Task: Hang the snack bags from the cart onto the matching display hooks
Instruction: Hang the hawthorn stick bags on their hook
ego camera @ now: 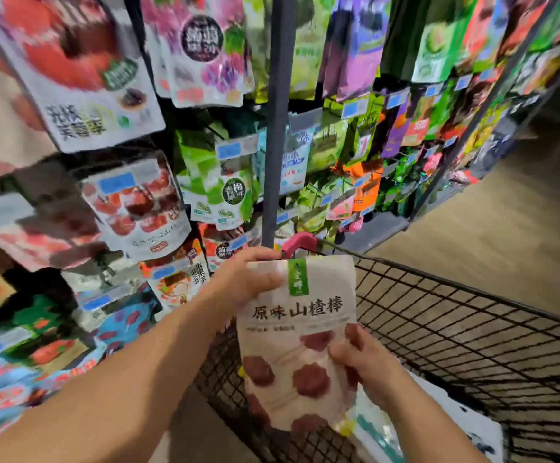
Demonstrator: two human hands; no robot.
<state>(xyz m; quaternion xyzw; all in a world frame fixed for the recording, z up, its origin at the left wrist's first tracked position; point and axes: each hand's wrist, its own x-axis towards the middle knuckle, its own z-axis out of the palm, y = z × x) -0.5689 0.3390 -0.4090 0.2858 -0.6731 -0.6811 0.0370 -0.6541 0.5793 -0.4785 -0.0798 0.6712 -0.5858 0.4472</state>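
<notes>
A beige snack bag [293, 349] with a green top tab and dark red round fruit pictures is held upright over the near corner of the black wire cart [472, 335]. My left hand [248, 279] grips its top left corner, thumb across the front. My right hand [365, 365] pinches its right edge lower down. More flat bags [452, 409] lie in the cart under it. The display hooks to the left and ahead carry hanging snack bags, among them a white bag with red fruit [138, 208] and a green plum bag [221, 188].
A grey upright post [275, 128] divides the display panels just behind the held bag. A pink cart handle part [300, 243] sticks up by the post. The rack runs on to the far right, with beige floor [522, 228] beside it.
</notes>
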